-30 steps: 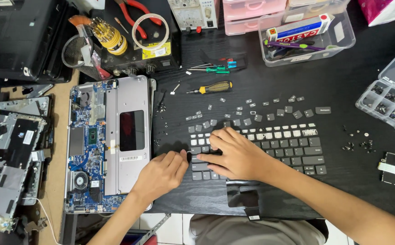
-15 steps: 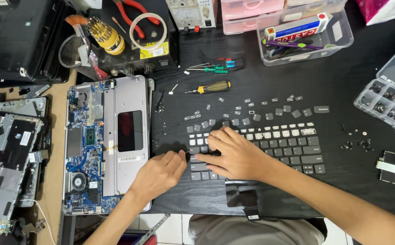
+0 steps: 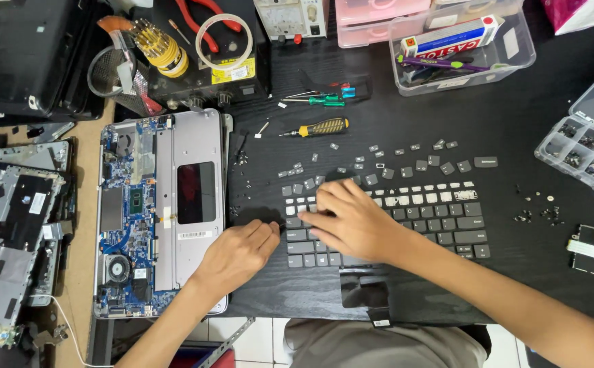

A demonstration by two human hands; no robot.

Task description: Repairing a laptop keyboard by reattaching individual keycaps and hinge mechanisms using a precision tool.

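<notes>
A black laptop keyboard (image 3: 433, 221) lies flat on the dark mat, with part of its upper rows stripped to white. My right hand (image 3: 351, 221) rests over its left half, fingers pressing on the keys near the top left. My left hand (image 3: 242, 249) sits at the keyboard's left edge, fingers curled and pinched against that edge; whether it holds a tool or a keycap is hidden. Several loose keycaps (image 3: 406, 160) are scattered just beyond the keyboard.
An opened laptop base (image 3: 160, 211) with its blue board showing lies to the left. A yellow-handled screwdriver (image 3: 321, 127) and small green drivers (image 3: 324, 99) lie behind the keycaps. Clear parts boxes (image 3: 587, 136) stand at right, tiny screws (image 3: 536, 211) nearby, and dismantled laptop parts (image 3: 10, 225) at far left.
My right hand has crept a little toward the keyboard's upper left. My left hand stays at the left edge. The view has shifted slightly.
</notes>
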